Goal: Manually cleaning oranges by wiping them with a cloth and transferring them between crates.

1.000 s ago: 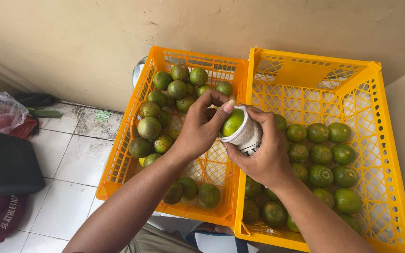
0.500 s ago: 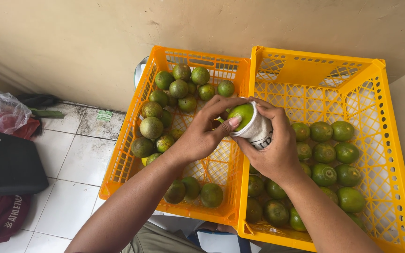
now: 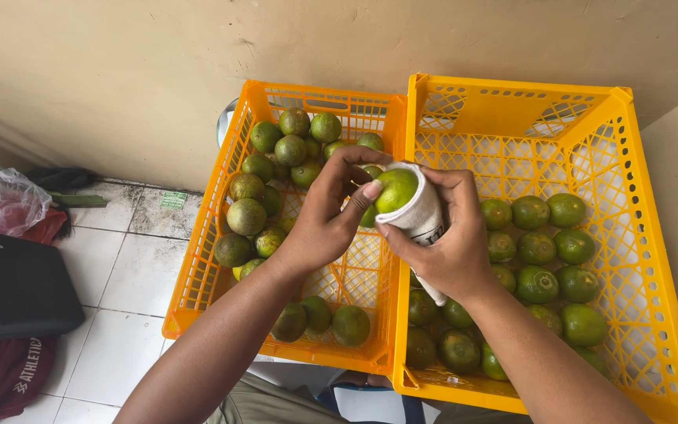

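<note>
Round green citrus fruit (image 3: 395,190) sits between both hands, above the seam where the two yellow plastic lattice crates meet. Right hand (image 3: 442,245) cups it from below and right through a white cloth (image 3: 420,222), fingers closed round cloth and fruit. Left hand (image 3: 333,218) grips the fruit's left side, thumb across the top. Both touching, neither nearer. Fruit round, no long axis to speak of. Left crate (image 3: 198,271) and right crate (image 3: 645,243) each hold more loose green fruit
</note>
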